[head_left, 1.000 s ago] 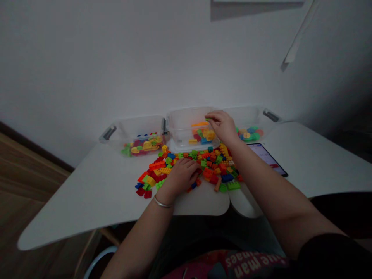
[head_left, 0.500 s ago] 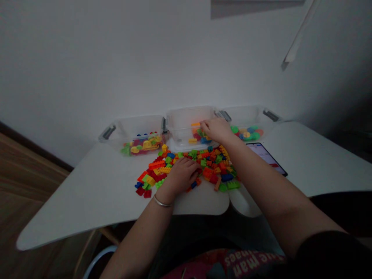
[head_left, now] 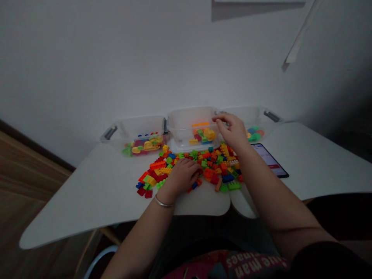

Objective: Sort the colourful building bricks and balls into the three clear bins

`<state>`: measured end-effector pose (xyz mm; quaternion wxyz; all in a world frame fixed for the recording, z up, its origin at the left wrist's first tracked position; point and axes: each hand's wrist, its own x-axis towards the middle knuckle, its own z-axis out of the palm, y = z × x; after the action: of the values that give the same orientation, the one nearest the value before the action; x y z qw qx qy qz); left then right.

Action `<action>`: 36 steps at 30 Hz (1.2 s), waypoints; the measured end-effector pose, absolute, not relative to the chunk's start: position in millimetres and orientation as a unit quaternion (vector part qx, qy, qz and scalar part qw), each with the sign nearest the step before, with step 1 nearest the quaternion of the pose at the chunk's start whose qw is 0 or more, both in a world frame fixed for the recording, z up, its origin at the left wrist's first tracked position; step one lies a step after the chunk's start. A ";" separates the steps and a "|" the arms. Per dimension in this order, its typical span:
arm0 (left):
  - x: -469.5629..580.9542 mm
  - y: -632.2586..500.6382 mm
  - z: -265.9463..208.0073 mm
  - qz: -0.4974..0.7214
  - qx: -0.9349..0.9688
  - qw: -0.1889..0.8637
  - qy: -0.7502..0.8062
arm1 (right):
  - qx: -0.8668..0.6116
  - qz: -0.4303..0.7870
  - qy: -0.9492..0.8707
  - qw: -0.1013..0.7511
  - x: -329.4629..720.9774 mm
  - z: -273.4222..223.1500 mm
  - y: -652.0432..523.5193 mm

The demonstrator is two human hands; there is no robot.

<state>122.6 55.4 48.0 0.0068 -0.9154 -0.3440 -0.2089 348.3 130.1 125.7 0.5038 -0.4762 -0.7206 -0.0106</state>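
Note:
My left hand (head_left: 183, 174) rests on the front of a pile of toy building bricks (head_left: 212, 162). Its fingers are bent and close together, curled down at the bricks, and what lies under the fingertips is hidden. My right hand (head_left: 232, 130) hangs over the right end of the middle clear plastic box (head_left: 188, 112). Thumb and fingers are apart there, with nothing seen between them. Inside that box lie several bricks, among them a long orange one (head_left: 200, 124) and a yellow piece (head_left: 209, 134).
A left clear box (head_left: 128, 126) holds mixed coloured pieces, and a right clear box (head_left: 250, 112) holds round-looking pieces. A phone (head_left: 271, 161) lies right of my right forearm on the white table (head_left: 95, 193). The wall (head_left: 116, 58) stands right behind the boxes.
My right hand has moved right, from above the middle box's contents to its right end, and its fingers have parted. A yellow piece now shows in that box. My left hand stays put.

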 end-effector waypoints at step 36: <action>128.6 56.9 47.0 -0.206 -0.916 0.000 -0.343 | -0.655 -0.114 -0.716 0.213 386.9 33.7 106.4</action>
<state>128.6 56.9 47.0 -0.0002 -0.9164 -0.3434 -0.2057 386.9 106.4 33.7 0.2130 -0.6546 -0.7163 -0.1142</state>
